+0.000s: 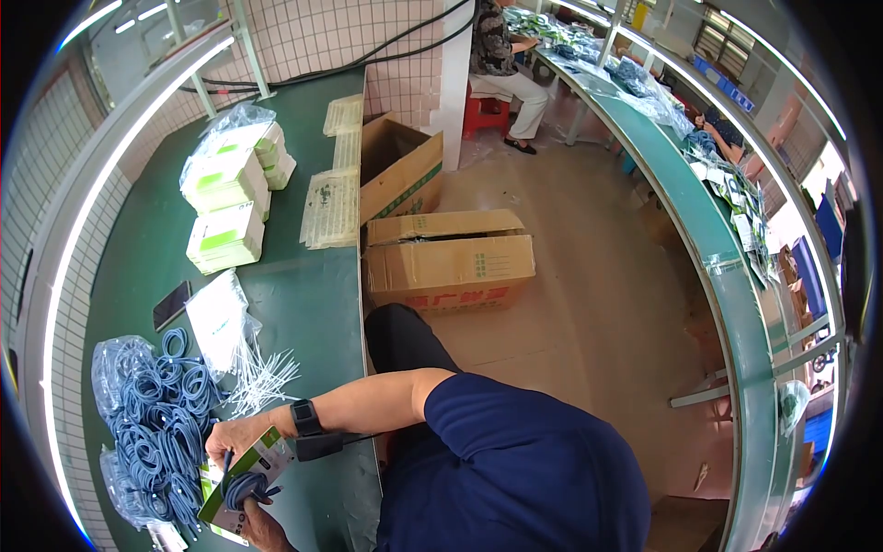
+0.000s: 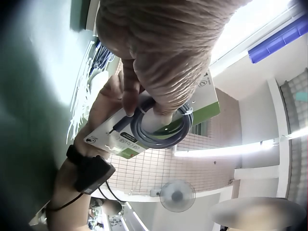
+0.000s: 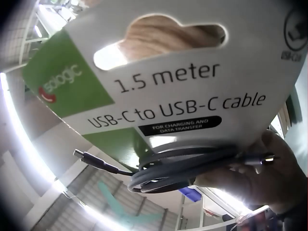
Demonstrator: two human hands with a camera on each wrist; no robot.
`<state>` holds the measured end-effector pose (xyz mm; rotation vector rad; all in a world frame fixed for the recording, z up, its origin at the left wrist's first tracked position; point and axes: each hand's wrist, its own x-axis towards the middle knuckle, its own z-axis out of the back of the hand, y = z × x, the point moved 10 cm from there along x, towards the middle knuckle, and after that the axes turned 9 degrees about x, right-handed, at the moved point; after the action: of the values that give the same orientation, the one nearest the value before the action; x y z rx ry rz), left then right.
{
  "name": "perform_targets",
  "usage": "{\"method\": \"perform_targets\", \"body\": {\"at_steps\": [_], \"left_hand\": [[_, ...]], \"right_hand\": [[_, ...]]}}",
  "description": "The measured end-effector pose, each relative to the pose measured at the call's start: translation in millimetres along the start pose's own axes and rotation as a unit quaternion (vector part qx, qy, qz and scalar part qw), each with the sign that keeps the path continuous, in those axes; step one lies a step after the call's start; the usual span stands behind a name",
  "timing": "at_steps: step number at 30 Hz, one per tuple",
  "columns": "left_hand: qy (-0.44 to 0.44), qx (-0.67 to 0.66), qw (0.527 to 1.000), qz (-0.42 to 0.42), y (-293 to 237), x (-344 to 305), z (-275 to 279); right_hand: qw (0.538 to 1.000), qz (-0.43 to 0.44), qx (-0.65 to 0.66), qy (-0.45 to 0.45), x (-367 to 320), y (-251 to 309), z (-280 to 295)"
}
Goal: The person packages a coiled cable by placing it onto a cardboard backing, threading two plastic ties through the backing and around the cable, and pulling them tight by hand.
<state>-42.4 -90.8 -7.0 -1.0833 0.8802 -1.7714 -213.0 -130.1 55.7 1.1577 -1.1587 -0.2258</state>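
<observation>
In the head view, the right hand [image 1: 237, 436] grips the edge of a green-and-white printed card [image 1: 272, 453] at the lower left. Below it the left hand [image 1: 263, 530] holds a dark blue-grey cable coil [image 1: 243, 489] against the card. The left wrist view shows the left hand's [image 2: 163, 48] thumb and a finger on the coil [image 2: 162, 140], with the right hand [image 2: 107, 100] behind the card. Large text on the card [image 3: 168, 96] fills the right wrist view; the coil [image 3: 185, 168] lies across its lower part, both plug ends sticking out.
A pile of coiled cables [image 1: 152, 423] lies left of the hands. White ties [image 1: 262, 379], a plastic bag [image 1: 219, 317], a phone [image 1: 172, 305] and card stacks [image 1: 225, 235] lie farther along the green table [image 1: 303, 304]. Cartons [image 1: 451, 262] stand beside it; another person [image 1: 501, 55] sits beyond.
</observation>
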Motion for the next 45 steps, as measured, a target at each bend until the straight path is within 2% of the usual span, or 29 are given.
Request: {"method": "perform_targets", "body": {"at_steps": [3,4,6,7,10,16,19,27,30,31,33,34,35,36,37,38,39,41,43,44,45], "left_hand": [[-0.017,-0.018,0.999,0.029,-5.6,2.5,1.9],[0.013,0.029,0.999,-0.006,-16.8,6.4,-1.2],[0.072,0.123,0.987,-0.075,-33.1,8.6,-9.8],[0.071,0.123,0.987,-0.074,-32.1,8.0,-9.6],[0.016,0.02,0.995,-0.097,-29.7,3.9,-4.4],[0.004,-0.015,0.995,-0.094,15.9,-10.0,7.0],[-0.003,-0.048,0.994,-0.101,35.3,-8.5,16.4],[-0.009,-0.133,0.985,-0.11,63.1,-5.9,23.7],[-0.095,-0.086,0.992,-0.021,77.8,-13.8,36.2],[-0.095,-0.127,0.987,0.032,47.9,-15.2,21.3],[-0.102,-0.185,0.967,0.139,17.0,-11.7,0.9],[-0.108,-0.209,0.953,0.189,18.9,-15.0,4.2],[-0.088,-0.235,0.952,0.175,34.7,-20.3,10.7],[-0.136,-0.23,0.948,0.175,21.6,-20.0,10.5],[-0.165,-0.263,0.937,0.159,12.5,-19.5,10.5],[-0.185,-0.246,0.933,0.184,27.9,-24.9,17.0],[-0.186,-0.241,0.932,0.194,13.5,-21.4,14.6],[-0.177,-0.232,0.937,0.19,6.6,-19.5,15.3],[-0.214,-0.27,0.922,0.179,-14.8,-16.3,10.2],[-0.231,-0.265,0.917,0.187,-11.7,-18.2,16.6],[-0.218,-0.27,0.921,0.179,-12.0,-15.6,15.1]], "right_hand": [[0.998,-0.051,0.023,-0.028,-2.8,-3.4,3.4],[0.998,-0.052,0.024,-0.027,-3.5,0.4,1.5],[0.98,-0.121,0.145,-0.054,-8.9,-1.6,-0.9],[0.964,-0.156,0.205,-0.068,-11.3,-6.8,-2.6],[0.964,-0.144,0.211,-0.068,-10.3,-13.2,-8.5],[0.969,-0.132,0.206,-0.046,-9.4,1.6,-26.4],[0.986,-0.137,0.092,0.024,-8.6,9.4,-45.5],[0.973,-0.114,0.199,-0.02,-3.3,-5.5,-20.9],[0.976,-0.104,0.178,-0.073,-3.8,-11.4,4.3],[0.974,-0.104,0.177,-0.095,-4.6,-19.8,9.2],[0.986,-0.002,0.009,-0.166,2.5,-45.7,40.4],[0.976,-0.022,0.141,-0.164,-1.9,-38.8,43.9],[0.952,0.207,-0.211,-0.075,-5.2,-3.9,34.1],[0.899,0.245,-0.356,-0.063,-8.9,20.4,31.2],[0.986,0.067,-0.103,-0.112,-4.9,-17.0,52.8],[0.969,-0.08,0.161,-0.171,-9.1,-31.0,51.7],[0.94,-0.122,0.251,-0.198,-12.9,-44.3,48.3],[0.939,-0.145,0.252,-0.183,-13.3,-45.0,38.5],[0.968,-0.147,0.136,-0.152,-11.7,-22.8,22.1],[0.967,-0.156,0.146,-0.139,-8.7,-24.9,15.0],[0.968,-0.175,0.104,-0.146,-10.4,-26.0,16.0]]}}
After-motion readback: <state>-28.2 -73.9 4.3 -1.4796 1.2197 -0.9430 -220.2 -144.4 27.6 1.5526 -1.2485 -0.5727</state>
